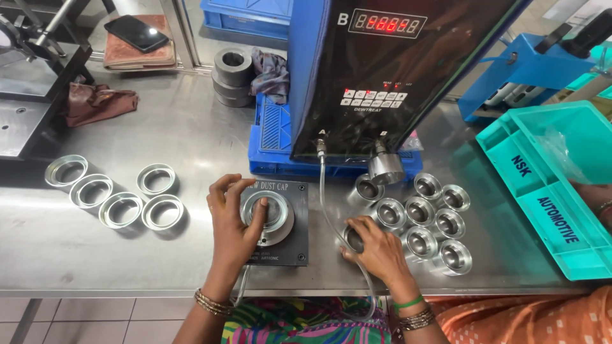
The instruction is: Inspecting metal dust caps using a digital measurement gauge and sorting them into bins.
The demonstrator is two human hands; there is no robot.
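My left hand rests on a shiny metal cap seated in the round nest of a dark square fixture block, fingers curled over its left rim. My right hand covers a metal cup at the near left of a cluster of several identical flanged metal cups on the steel table. A clear hose runs from the black test machine down between my hands.
Several metal rings lie at the left. Behind stand a blue base, stacked steel collars, a brown cloth and a phone on a brown pad. A teal bin sits at the right, with another person's arm on it.
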